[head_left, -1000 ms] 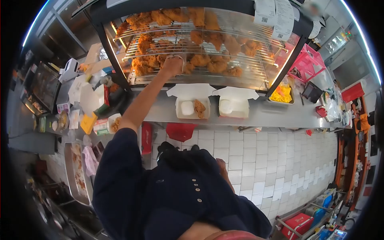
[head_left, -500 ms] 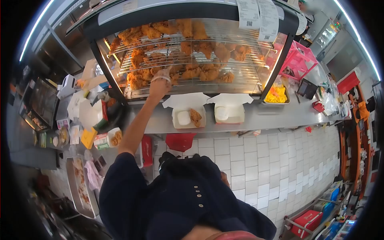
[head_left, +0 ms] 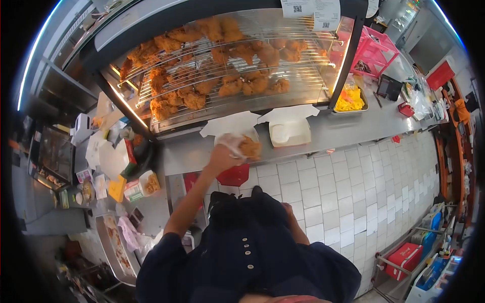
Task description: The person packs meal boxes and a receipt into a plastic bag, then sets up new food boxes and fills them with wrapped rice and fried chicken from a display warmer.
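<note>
My left hand (head_left: pixel 230 154), with something thin and whitish over its fingers, grips a piece of fried chicken (head_left: pixel 250 147). It is above the front of the left open takeaway box (head_left: pixel 233 124), hiding most of what is inside. Beside that box stands a second open takeaway box (head_left: pixel 298 134) with a round white portion (head_left: pixel 280 134) in it. Behind both, a glass display warmer holds fried chicken pieces (head_left: pixel 194 100) on wire racks (head_left: pixel 303 86). My right hand (head_left: pixel 288 208) hangs by my right side, mostly hidden by my body, its fingers not visible.
A tray of yellow pieces (head_left: pixel 348 101) sits right of the warmer, near a pink crate (head_left: pixel 376 55). Left on the counter are a yellow box (head_left: pixel 117 189) and a small box of food (head_left: pixel 149 183). A long metal tray (head_left: pixel 113 252) lies lower left.
My left hand has left the warmer's lower rack and come down toward me, over the left box, with a piece of fried chicken. The view has shifted slightly.
</note>
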A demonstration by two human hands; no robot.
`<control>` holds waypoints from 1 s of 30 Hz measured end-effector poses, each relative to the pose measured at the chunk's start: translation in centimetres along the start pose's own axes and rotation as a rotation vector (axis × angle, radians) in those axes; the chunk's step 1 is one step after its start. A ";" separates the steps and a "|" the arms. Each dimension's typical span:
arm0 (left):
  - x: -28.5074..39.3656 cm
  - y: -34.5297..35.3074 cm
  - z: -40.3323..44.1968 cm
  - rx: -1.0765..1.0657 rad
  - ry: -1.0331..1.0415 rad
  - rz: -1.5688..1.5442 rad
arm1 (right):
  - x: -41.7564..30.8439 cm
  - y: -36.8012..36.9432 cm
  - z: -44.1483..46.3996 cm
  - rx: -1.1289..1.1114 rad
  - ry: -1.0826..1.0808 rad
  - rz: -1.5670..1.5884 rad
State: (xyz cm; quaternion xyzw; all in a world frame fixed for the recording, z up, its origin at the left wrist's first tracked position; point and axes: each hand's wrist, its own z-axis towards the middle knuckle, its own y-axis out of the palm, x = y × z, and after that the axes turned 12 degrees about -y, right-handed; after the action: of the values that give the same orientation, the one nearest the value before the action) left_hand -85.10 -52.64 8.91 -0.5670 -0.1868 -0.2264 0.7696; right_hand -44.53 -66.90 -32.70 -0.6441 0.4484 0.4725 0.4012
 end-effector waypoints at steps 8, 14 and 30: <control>5.0 15.6 11.0 -0.075 0.064 -0.026 | -7.4 2.3 -0.6 0.112 0.131 -0.006; 4.5 17.6 10.1 -0.174 0.140 0.276 | 1.3 0.8 -6.0 0.093 0.191 0.054; -23.5 -27.2 -18.6 0.806 -0.903 0.134 | -6.8 -3.0 6.6 -0.503 0.545 -0.285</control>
State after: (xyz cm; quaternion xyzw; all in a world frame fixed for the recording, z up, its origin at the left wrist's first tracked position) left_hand -119.21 -74.15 12.26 -0.2818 -0.5298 0.1741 0.7808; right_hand -44.29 -58.54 -27.32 -0.8798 0.3148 0.3188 0.1589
